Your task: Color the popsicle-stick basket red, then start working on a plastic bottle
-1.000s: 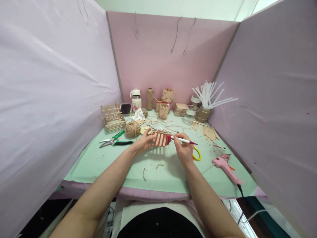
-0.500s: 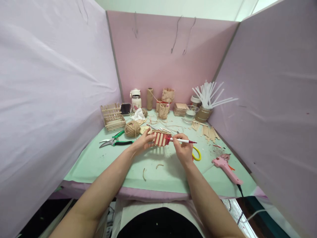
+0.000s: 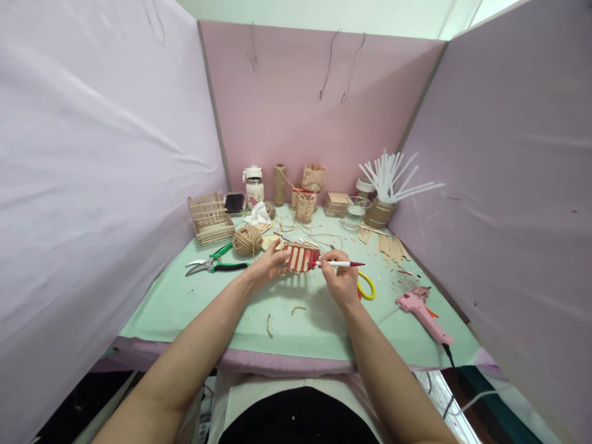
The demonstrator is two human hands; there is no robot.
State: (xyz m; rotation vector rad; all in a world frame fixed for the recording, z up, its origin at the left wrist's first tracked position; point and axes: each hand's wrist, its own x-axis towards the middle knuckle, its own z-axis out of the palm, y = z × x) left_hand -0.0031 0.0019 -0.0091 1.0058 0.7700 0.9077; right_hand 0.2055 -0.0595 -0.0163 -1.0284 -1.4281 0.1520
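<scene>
At the middle of the pale green counter [image 3: 314,336], between the two hands, a striped piece [image 3: 300,259] was held up over the surface, its face marked in red and bare wood colour. The left hand [image 3: 267,266] had it by its left end; grip: pinching, thumb on the front face, remaining fingers partly hidden. The right hand [image 3: 341,282] carried a white marker [image 3: 345,264] with a dark red rear end; grip: thumb and fingers pressed together around the barrel, writing-style. The marker lay nearly level, its tip at the right part of the striped piece; whether it touched was too small to tell.

Left of the left hand: green-handled shears [image 3: 217,266], blades pointing left, with a ball of twine [image 3: 248,240] just behind them. Farther left stood a wooden rack [image 3: 211,223], a phone [image 3: 235,203] beside it. Along the back: a bottle [image 3: 254,190], a cardboard tube [image 3: 280,185] upright, a stack of wooden squares [image 3: 337,205] and a clear cup [image 3: 356,213].

Right rear: a tin [image 3: 380,214] holding white sticks [image 3: 392,176], upright and fanned; flat wooden sticks [image 3: 392,248] were strewn in front of it. Beside the right wrist, a yellow ring handle [image 3: 367,287] showed, partly covered. Right front: a pink glue gun [image 3: 424,316] on its side, corded. Near front: two short twine scraps [image 3: 269,325], apart from each other.
</scene>
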